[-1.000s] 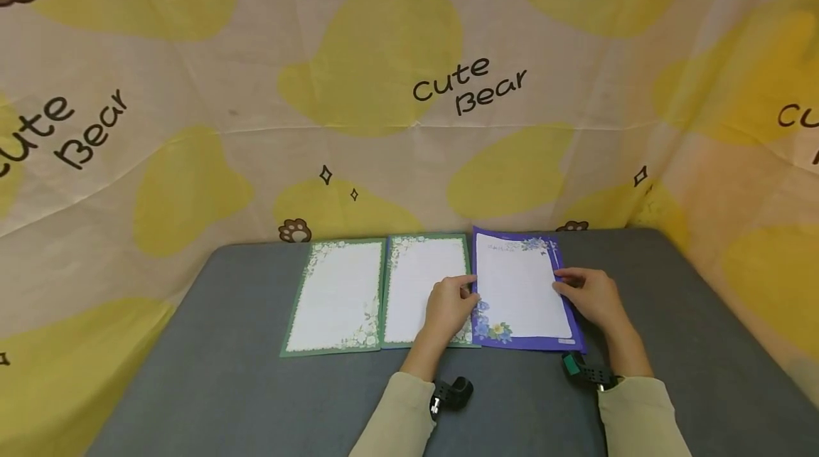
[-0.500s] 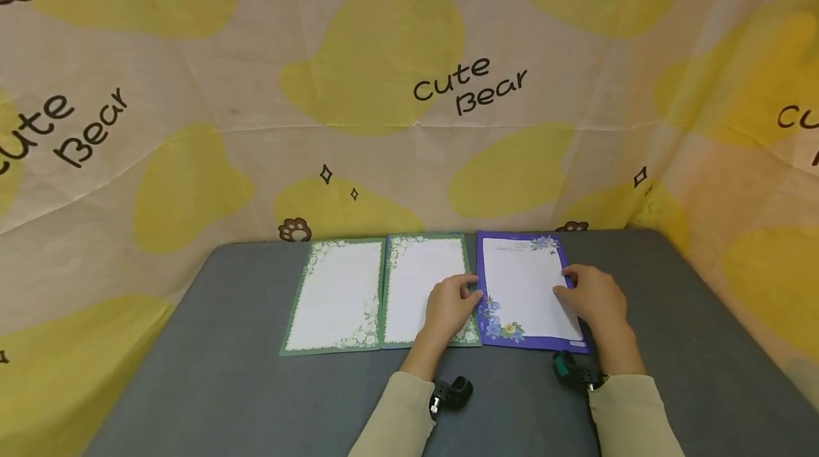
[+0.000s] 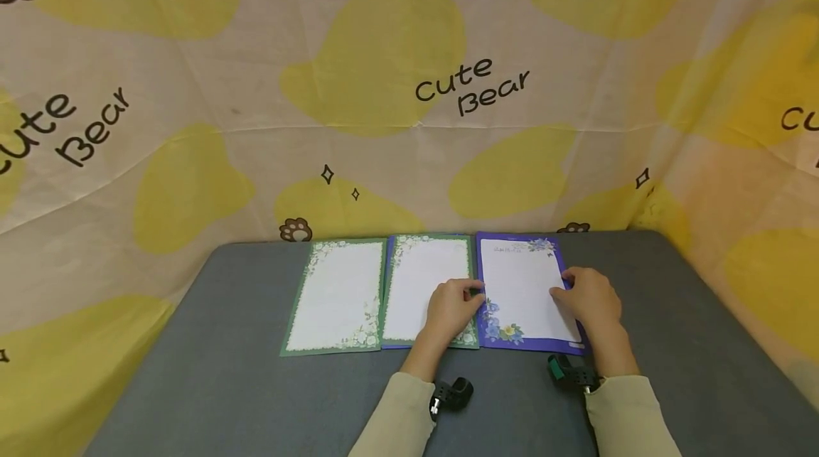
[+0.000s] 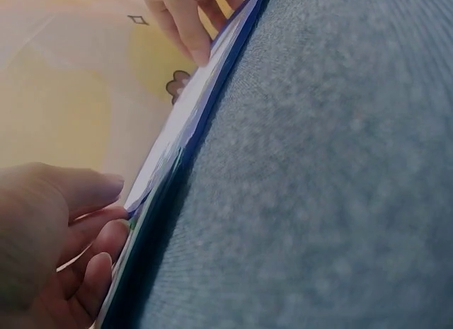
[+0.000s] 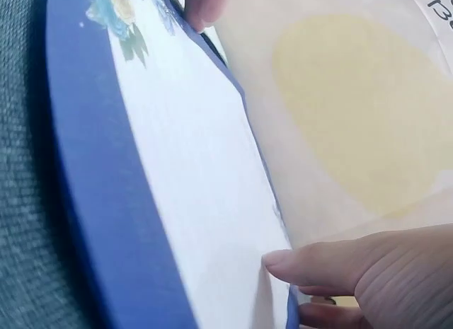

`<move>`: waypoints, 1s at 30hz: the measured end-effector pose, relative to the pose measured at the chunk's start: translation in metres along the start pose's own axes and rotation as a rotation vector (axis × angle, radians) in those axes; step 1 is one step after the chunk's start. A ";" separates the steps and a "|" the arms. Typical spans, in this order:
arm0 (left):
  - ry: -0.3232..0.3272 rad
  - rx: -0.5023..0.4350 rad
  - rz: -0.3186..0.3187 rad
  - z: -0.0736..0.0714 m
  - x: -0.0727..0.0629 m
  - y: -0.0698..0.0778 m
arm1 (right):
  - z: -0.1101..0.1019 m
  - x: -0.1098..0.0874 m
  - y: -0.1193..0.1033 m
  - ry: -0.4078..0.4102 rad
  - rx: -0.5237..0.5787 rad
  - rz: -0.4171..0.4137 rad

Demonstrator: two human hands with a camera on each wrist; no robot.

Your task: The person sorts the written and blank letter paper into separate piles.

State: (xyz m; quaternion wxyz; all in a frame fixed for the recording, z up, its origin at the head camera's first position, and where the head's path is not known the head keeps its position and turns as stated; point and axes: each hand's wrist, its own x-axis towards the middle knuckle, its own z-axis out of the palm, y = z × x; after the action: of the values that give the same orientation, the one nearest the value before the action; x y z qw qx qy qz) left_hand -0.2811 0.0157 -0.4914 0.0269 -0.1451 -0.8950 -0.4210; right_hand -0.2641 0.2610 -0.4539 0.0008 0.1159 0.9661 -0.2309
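A purple-bordered sheet of letter paper (image 3: 520,279) with blue flowers lies at the right end of a row, its right edge slightly raised. My right hand (image 3: 593,299) pinches that edge, with the thumb (image 5: 283,264) on the white face and the fingers partly hidden beyond it. At its left edge, my left hand (image 3: 451,309) holds the border between thumb and curled fingers, while the other fingers (image 4: 99,272) rest along a green-bordered sheet (image 3: 425,286). That middle sheet overlaps the purple one, and more purple shows from under its left edge.
Another green-bordered sheet (image 3: 335,297) lies at the left end of the row. The sheets are on a grey cloth-covered table (image 3: 224,379), close to its far edge. A printed yellow and cream curtain (image 3: 377,87) hangs behind it.
The purple-bordered sheet has come down flatter and shifted slightly right, then a little back left. My left hand and the middle green sheet have moved slightly right, baring purple at its left.
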 end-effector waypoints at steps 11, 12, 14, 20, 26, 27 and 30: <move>0.045 -0.102 -0.004 -0.016 -0.002 0.012 | -0.002 -0.003 -0.014 0.054 -0.013 -0.071; 0.059 -0.105 -0.002 -0.022 -0.004 0.013 | -0.001 -0.004 -0.020 0.064 0.006 -0.122; 0.059 -0.083 -0.008 -0.036 -0.008 0.013 | 0.003 -0.007 -0.034 0.067 0.070 -0.242; 0.057 0.033 0.015 -0.073 -0.017 0.003 | 0.024 -0.016 -0.070 0.071 0.265 -0.494; 0.190 -0.016 0.007 -0.100 -0.030 -0.032 | 0.055 -0.019 -0.090 0.041 0.353 -0.584; 0.190 -0.015 -0.002 -0.103 -0.032 -0.039 | 0.060 -0.018 -0.091 0.039 0.356 -0.598; 0.163 0.010 0.008 -0.106 -0.035 -0.060 | 0.070 -0.016 -0.089 0.039 0.352 -0.633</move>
State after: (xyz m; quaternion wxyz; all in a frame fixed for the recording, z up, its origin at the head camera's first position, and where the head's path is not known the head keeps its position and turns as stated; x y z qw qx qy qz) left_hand -0.2728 -0.1090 -0.4739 0.1022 -0.1138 -0.8914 -0.4267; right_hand -0.2720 0.1487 -0.4757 -0.1089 -0.1863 0.8994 -0.3802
